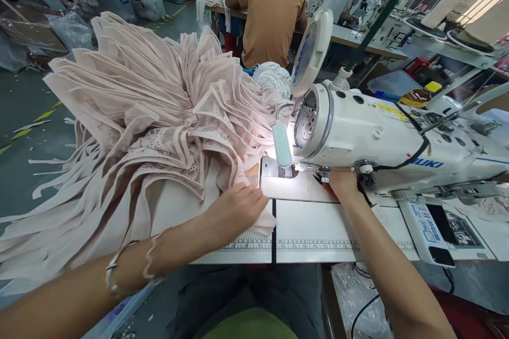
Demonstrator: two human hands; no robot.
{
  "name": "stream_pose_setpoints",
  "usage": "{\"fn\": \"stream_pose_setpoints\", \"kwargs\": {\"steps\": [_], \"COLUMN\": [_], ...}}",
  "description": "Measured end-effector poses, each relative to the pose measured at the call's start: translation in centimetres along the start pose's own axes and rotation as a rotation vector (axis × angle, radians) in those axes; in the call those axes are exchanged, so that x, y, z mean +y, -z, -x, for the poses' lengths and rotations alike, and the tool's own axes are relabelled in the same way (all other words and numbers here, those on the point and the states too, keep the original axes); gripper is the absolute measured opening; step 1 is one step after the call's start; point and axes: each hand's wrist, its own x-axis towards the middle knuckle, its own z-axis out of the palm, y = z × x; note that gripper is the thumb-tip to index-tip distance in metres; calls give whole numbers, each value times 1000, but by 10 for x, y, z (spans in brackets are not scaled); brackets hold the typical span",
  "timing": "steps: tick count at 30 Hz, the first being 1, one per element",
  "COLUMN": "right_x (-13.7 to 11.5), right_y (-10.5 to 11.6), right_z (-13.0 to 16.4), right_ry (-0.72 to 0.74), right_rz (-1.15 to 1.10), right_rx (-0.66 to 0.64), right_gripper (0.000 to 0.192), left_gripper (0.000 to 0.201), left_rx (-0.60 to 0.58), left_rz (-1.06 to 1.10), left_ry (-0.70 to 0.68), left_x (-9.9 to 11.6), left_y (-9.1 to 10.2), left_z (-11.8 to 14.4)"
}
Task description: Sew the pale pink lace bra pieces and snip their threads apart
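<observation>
A big heap of pale pink fabric pieces [151,116] fans out over the left of the white sewing table [310,233]. My left hand [238,206] lies on the near edge of the heap, fingers pinching a pink piece beside the needle plate [278,172]. My right hand [344,183] reaches under the arm of the white sewing machine [377,132], just right of the needle; its fingers are hidden. A small lamp [281,143] lights the needle area.
A control panel [427,222] and a phone [441,257] lie on the table at right. A person in an orange shirt [272,10] sits with their back to me at another table. Plastic bags and bins [147,0] stand on the floor at back left.
</observation>
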Motion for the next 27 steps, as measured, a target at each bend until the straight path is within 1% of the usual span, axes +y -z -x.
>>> {"fn": "stream_pose_setpoints", "kwargs": {"steps": [1,2,3,4,5,7,8,9,10,13,15,18,22,23,24,25,26,27], "right_x": [-3,-6,-10,-14,-19,-27,-31,-33,-35,-38,-38,-35,-29,-29,-28,-28,-28,-29], "right_y": [2,3,4,4,3,-2,-5,-9,-13,-21,-23,-21,-17,-16,-16,-16,-16,-16], "right_z": [9,20,32,43,54,71,76,80,81,81,80,80,77,76,75,74,73,72], "right_ry": [-12,-40,-54,-59,-66,-36,-5,39,87,225,303,371,343,335,333,337,347,361], "right_rz": [1,-17,-37,-76,-182,-303,-315,-283,-226,-62,-11,45,94,100,105,106,106,104], "right_rx": [43,134,179,186,148,-20,-82,-112,-103,1,3,-39,-31,-34,-39,-47,-53,-57], "right_gripper": [21,22,24,25,23,20,17,15,14,18,25,30,27,26,26,26,25,24], "left_gripper": [26,25,25,27,29,30,30,28,27,29,32,32,53,55,53,48,41,35], "left_rx": [62,136,186,207,203,153,133,117,102,14,-45,-103,-269,-296,-297,-272,-234,-200], "left_rz": [-40,-86,-128,-166,-199,-243,-256,-255,-240,-128,-48,18,83,103,134,182,249,333], "left_ry": [10,40,85,142,189,230,208,158,89,-121,-177,-125,19,56,93,120,129,103], "left_x": [-2,-6,-10,-16,-21,-29,-32,-33,-33,-28,-23,-14,-8,-8,-9,-10,-11,-12], "left_y": [5,9,10,10,9,3,-1,-4,-7,-14,-16,-19,-21,-21,-20,-20,-19,-18], "left_z": [15,28,39,48,54,59,58,55,50,30,16,1,-6,-6,-6,-6,-5,-4]}}
